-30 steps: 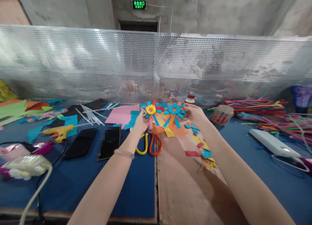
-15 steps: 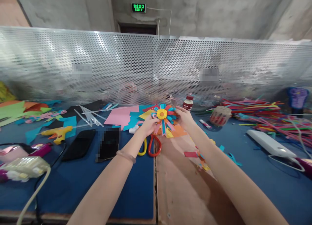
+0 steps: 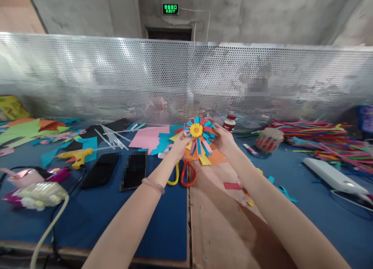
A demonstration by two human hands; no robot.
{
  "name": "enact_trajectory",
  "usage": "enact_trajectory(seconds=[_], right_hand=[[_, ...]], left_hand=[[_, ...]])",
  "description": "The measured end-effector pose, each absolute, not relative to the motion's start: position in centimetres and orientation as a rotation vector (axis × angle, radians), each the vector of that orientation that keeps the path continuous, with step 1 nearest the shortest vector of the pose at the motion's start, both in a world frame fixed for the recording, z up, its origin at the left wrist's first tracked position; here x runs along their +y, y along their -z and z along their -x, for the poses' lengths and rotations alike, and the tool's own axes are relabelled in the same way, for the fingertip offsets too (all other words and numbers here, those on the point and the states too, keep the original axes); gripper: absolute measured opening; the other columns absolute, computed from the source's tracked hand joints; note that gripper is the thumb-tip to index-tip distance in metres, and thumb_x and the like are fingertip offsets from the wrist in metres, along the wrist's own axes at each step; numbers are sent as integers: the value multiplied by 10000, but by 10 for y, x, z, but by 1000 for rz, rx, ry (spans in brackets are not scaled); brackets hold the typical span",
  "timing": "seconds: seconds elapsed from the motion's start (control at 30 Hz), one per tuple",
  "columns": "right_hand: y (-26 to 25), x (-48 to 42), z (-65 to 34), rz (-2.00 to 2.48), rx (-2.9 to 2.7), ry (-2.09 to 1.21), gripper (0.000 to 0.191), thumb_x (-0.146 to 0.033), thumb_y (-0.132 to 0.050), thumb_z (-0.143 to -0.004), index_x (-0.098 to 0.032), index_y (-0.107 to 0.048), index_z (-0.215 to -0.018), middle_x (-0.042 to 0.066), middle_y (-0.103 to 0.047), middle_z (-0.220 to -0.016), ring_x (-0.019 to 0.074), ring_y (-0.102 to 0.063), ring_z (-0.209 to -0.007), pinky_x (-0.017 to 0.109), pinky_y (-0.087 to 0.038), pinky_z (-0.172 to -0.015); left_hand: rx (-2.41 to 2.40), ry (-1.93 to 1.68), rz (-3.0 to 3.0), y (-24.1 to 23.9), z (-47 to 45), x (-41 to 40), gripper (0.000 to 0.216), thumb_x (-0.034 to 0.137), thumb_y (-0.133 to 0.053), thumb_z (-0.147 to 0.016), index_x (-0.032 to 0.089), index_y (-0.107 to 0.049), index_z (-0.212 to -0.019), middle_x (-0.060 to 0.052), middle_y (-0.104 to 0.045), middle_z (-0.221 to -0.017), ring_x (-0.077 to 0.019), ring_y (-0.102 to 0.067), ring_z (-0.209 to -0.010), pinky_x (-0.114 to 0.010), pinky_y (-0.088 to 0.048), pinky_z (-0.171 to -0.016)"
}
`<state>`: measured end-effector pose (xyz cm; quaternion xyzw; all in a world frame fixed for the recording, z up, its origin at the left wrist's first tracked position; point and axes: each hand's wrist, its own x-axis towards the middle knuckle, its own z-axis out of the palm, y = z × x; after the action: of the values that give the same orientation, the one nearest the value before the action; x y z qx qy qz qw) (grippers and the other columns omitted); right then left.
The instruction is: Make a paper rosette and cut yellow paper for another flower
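A blue work surface [image 3: 163,230] meets a bare wooden board [image 3: 217,230], with a yellow handle loop [image 3: 177,172] and a red handle loop [image 3: 194,175] lying near the seam. Just beyond, a paper flower [image 3: 196,130] with a yellow center is held up between two hands. The left hand [image 3: 180,146] pinches its left edge between thumb and fingers; the right hand [image 3: 223,139] curves its fingers at the right edge, how tightly cannot be told. A light, even grip at the rim should spare the strips from creasing. Behind stand a red-capped bottle [image 3: 229,123], a perforated metal screen [image 3: 131,63] and a lit exit sign [image 3: 170,9].
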<state>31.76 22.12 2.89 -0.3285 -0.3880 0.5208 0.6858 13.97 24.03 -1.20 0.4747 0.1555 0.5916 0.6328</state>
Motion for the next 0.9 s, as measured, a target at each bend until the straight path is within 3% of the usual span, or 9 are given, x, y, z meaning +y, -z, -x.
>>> enact_trajectory(seconds=[0.17,0.33,0.5,0.63,0.73,0.8,0.9], right_hand=[[-35,220,-314,713,-898,-1216,215,-367,-654,-739,-238,-600,-903,-23,-669,-745,113,-591,-588,226,-510,-537],[-38,216,-308,764,-953,-1294,344,-572,-542,-773,-250,-605,-878,-6,-681,-780,140,-627,-646,264,-536,-597],[-26,203,-285,827,-1083,-1341,307,-409,-716,-682,-209,-641,-903,35,-703,-844,193,-657,-690,315,-548,-614],[-15,199,-274,832,-1063,-1214,348,-272,-769,-617,-222,-616,-926,10,-704,-873,185,-661,-746,298,-553,-658],[-10,204,-277,877,-1013,-1117,345,-202,-776,-588,-199,-605,-888,-7,-693,-785,162,-653,-676,272,-549,-626],[-9,210,-284,923,-978,-1066,293,-177,-765,-609,-178,-600,-850,-19,-671,-717,140,-634,-602,252,-534,-572],[-19,218,-304,966,-938,-1002,168,-227,-667,-778,-139,-597,-903,-1,-649,-779,111,-614,-614,244,-520,-560]], left_hand=[[332,-1296,-1050,8,-139,240,339,154,-726,-619,153,-608,-936,-69,-686,-924,-191,-657,-818,-330,-479,-800],[331,-1344,-1024,4,-131,243,400,128,-693,-638,173,-558,-1012,-55,-672,-927,-185,-653,-843,-351,-479,-837],[342,-1358,-1057,10,-127,242,540,72,-681,-624,221,-505,-1112,-26,-648,-1013,-168,-643,-888,-358,-471,-870],[371,-1297,-1115,15,-135,238,482,73,-713,-600,187,-549,-1039,-40,-652,-1002,-196,-639,-908,-374,-473,-872],[389,-1234,-1157,16,-140,235,468,97,-739,-600,166,-571,-1031,-74,-649,-1039,-226,-637,-922,-385,-484,-850],[408,-1216,-1166,17,-140,235,530,123,-746,-618,190,-550,-1107,-86,-626,-1109,-233,-630,-943,-382,-494,-825],[450,-1203,-1154,19,-136,236,596,190,-729,-677,225,-482,-1218,-110,-591,-1179,-243,-623,-974,-380,-503,-790]])
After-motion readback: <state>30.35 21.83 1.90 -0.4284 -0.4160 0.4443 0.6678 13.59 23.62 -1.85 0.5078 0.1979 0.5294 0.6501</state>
